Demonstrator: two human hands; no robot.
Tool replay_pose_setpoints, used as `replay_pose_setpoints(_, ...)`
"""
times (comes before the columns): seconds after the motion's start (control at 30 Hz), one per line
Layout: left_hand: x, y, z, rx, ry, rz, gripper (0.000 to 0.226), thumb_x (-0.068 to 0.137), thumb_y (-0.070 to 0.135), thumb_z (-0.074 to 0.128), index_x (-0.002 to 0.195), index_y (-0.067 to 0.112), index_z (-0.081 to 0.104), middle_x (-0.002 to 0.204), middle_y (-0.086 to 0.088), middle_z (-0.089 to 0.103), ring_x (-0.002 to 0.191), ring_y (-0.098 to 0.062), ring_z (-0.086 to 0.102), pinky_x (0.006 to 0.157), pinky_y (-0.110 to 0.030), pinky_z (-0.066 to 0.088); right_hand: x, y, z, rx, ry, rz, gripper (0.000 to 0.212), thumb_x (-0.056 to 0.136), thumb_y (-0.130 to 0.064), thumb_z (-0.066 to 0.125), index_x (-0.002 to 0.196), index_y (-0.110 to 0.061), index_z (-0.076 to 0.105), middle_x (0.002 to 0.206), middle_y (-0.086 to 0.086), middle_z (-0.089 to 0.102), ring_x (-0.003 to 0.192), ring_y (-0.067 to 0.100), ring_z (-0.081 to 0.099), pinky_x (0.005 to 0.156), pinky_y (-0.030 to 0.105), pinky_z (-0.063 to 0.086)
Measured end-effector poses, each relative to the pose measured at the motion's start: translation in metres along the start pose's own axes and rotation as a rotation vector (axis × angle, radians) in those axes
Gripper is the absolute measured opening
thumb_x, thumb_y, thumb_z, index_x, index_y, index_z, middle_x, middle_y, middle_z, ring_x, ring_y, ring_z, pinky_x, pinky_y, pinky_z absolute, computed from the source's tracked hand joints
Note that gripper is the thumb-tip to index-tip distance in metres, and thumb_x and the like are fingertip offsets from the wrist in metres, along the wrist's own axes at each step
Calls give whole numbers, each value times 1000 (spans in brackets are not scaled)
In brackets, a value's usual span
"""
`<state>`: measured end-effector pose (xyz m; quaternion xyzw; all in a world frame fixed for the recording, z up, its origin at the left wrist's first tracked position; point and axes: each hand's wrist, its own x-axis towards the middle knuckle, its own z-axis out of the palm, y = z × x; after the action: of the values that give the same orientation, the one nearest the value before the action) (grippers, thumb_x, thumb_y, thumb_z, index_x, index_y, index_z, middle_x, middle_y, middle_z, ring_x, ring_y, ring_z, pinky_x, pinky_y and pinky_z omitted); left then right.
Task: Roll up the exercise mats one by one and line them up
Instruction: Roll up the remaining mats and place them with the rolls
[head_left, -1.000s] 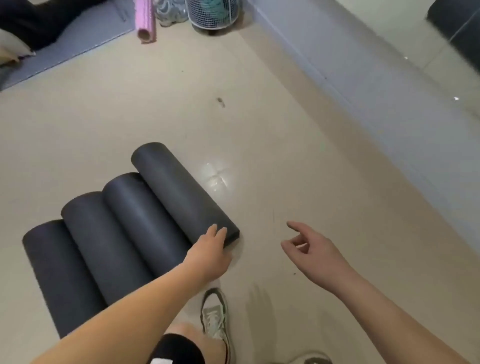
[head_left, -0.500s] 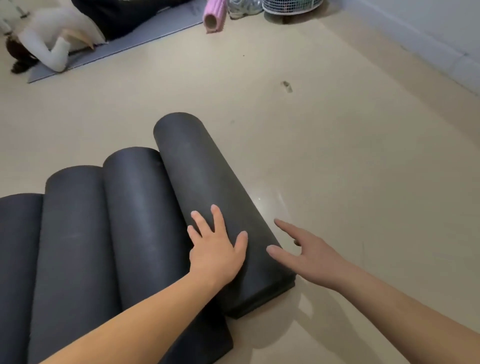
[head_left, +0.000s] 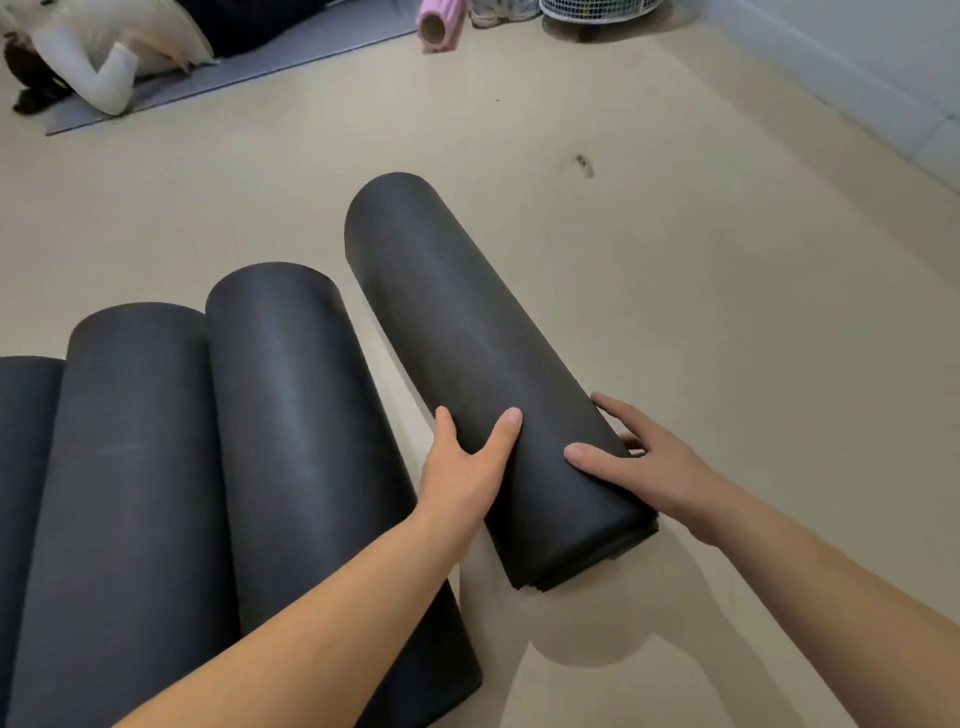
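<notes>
We clasp the near end of a dark rolled mat (head_left: 467, 332) from both sides: our left hand (head_left: 465, 470) holds its left flank with the thumb laid over the top, and our right hand (head_left: 641, 462) wraps its right flank, thumb on top too. This mat lies on the beige floor (head_left: 701, 322), angled away from us, a strip of bare floor between it and three more rolled mats (head_left: 291, 415) that lie touching side by side to our left. Far off, a person (head_left: 104, 47) lies on a flat grey mat (head_left: 291, 52), near a pink foam roller (head_left: 439, 21) and a white wire basket (head_left: 597, 10)
</notes>
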<state>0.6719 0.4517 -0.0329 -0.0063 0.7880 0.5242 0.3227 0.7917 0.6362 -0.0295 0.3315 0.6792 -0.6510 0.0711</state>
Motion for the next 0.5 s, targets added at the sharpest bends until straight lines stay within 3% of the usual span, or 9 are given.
replay_pose_setpoints(0.1, -7, 10, 21, -5, -14, 3, 110, 83, 67, 77, 167, 36, 13, 164, 14, 36, 144, -17, 45, 115, -38, 44, -10, 6, -19, 64, -8, 59, 75, 68, -57, 89, 133, -60, 52, 118, 1, 70, 89, 12, 77, 70, 27, 59)
replay_pose_setpoints(0.17, -14, 11, 37, 101, -58, 20, 113, 80, 69, 77, 167, 38, 12, 160, 12, 36, 145, -17, 43, 116, -40, 44, -22, 21, -37, 76, -20, 109, 75, 69, -57, 90, 132, -56, 50, 116, 3, 74, 93, 16, 77, 75, 34, 58)
replay_pose_setpoints(0.27, -21, 12, 66, 410, -148, 138, 112, 73, 79, 70, 164, 45, 14, 144, 11, 35, 142, -16, 36, 116, -45, 43, -46, 57, -67, 130, -53, 224, 69, 73, -53, 79, 133, -49, 45, 116, -1, 76, 103, 22, 75, 88, 48, 60)
replay_pose_setpoints(0.33, -26, 17, 85, 662, -208, 307, 101, 77, 78, 65, 162, 49, 18, 147, 11, 31, 141, -15, 30, 116, -44, 43, -62, 83, -83, 145, -84, 325, 71, 74, -53, 77, 136, -46, 45, 125, 0, 73, 111, 25, 73, 98, 54, 57)
replay_pose_setpoints(0.4, -31, 26, 102, 857, -277, 484, 93, 82, 72, 66, 161, 45, 24, 155, 12, 29, 144, -15, 27, 116, -45, 42, -76, 102, -91, -11, -72, 394, 73, 79, -51, 78, 144, -43, 44, 127, -1, 69, 113, 21, 70, 100, 50, 57)
replay_pose_setpoints(0.5, -40, 32, 124, 999, -370, 587, 103, 80, 66, 76, 162, 35, 22, 161, 11, 28, 147, -17, 29, 118, -46, 41, -84, 111, -102, -336, 138, 291, 93, 76, -40, 88, 155, -31, 38, 128, -3, 60, 110, 15, 64, 90, 35, 56)
